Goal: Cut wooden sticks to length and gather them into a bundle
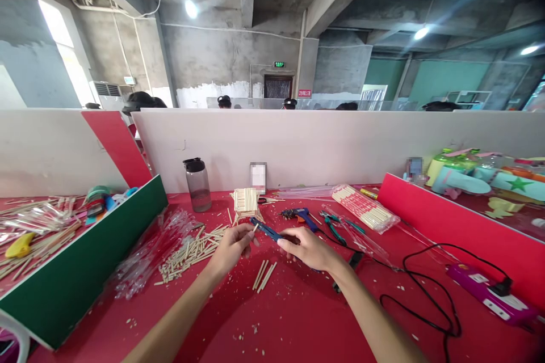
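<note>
My left hand [234, 247] is closed in a pinch on a short wooden stick [256, 227]. My right hand [306, 247] grips a long, flat blue tool that looks like a utility knife [267, 229], its far end touching or very close to the stick. Just beyond the hands stands a small structure of wooden sticks [246, 203]. Several cut sticks [264, 276] lie on the red table below my hands. A pile of short sticks [191, 255] spreads to the left of my left hand.
A blue glue gun [303, 216], green-handled pliers [334, 228] and a packet of sticks [364, 207] lie right of centre. A purple power strip [491, 298] with a black cable sits far right. Left are a water bottle [198, 187], plastic wrappers [149, 255] and a green divider [93, 255].
</note>
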`<control>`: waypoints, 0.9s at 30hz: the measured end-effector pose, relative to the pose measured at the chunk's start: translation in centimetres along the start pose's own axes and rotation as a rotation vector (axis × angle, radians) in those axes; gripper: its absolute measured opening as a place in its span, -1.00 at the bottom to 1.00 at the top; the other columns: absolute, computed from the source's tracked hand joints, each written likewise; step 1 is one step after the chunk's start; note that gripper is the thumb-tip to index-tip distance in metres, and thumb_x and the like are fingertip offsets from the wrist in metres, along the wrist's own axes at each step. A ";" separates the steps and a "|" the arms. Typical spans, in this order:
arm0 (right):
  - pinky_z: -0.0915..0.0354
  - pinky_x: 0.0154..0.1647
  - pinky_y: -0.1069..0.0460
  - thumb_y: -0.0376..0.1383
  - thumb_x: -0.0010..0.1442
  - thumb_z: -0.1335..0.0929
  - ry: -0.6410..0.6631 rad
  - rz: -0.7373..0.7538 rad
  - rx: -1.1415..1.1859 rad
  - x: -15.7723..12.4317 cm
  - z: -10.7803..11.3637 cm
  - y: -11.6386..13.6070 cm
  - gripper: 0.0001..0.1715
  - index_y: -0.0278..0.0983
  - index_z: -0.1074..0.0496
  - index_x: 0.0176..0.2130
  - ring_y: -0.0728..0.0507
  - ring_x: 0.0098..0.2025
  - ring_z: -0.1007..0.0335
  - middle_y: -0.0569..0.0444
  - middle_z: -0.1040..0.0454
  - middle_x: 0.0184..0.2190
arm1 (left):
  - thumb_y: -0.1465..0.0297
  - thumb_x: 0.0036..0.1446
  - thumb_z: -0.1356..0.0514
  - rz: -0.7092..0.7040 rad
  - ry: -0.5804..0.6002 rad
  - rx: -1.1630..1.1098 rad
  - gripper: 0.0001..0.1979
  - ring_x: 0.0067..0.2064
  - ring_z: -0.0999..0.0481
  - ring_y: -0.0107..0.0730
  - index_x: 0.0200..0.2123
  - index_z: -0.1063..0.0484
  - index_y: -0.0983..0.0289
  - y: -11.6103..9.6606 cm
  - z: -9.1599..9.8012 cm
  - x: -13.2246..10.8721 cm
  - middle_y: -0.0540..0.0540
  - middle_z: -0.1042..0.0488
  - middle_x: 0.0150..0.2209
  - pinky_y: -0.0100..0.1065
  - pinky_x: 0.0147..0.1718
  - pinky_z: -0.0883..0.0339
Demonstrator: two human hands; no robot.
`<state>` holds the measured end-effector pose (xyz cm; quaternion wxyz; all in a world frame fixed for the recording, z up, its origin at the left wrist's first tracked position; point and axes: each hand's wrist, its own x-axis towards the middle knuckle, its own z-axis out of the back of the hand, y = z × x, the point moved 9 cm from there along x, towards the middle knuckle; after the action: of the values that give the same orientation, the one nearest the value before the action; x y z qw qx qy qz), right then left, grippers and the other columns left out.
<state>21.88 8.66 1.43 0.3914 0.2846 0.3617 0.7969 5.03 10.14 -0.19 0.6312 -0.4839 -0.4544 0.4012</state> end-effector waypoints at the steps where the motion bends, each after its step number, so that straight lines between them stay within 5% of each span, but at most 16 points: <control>1: -0.22 -0.40 0.08 -0.01 0.31 -0.26 0.001 -0.003 0.002 0.0 0.0 0.1 -0.59 -0.27 -0.45 -0.29 -0.09 -0.42 -0.41 0.11 -0.50 -0.42 | 0.00 0.04 -0.26 0.000 -0.005 0.004 -0.52 -0.63 -0.29 -0.54 -0.29 -0.42 0.35 0.0 0.1 0.0 0.06 -0.51 -0.47 -0.45 -0.60 -0.15; 17: -0.28 -0.14 0.01 -0.01 0.35 -0.23 -0.107 0.069 -0.182 -0.6 0.1 2.7 -0.55 -0.24 -0.48 -0.06 -0.19 -0.20 -0.48 -0.01 -0.59 -0.21 | 0.08 0.17 -0.18 -0.119 -0.050 0.107 -0.62 -0.59 -0.26 -0.54 -0.26 -0.39 0.32 -2.0 0.4 -0.7 0.00 -0.45 -0.49 -0.46 -0.57 -0.14; 27: -0.25 -0.22 0.04 -0.01 0.35 -0.22 -0.096 0.059 -0.171 -0.5 0.1 2.6 -0.58 -0.23 -0.47 -0.10 -0.16 -0.23 -0.46 0.03 -0.57 -0.25 | 0.07 0.18 -0.15 -0.104 -0.057 0.193 -0.61 -0.60 -0.23 -0.53 -0.30 -0.40 0.32 -2.4 0.4 -0.8 -0.05 -0.35 -0.55 -0.46 -0.58 -0.10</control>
<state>21.14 7.13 3.42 0.4076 0.2985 0.2644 0.8215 4.55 8.96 2.08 0.6816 -0.3850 -0.4560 0.4233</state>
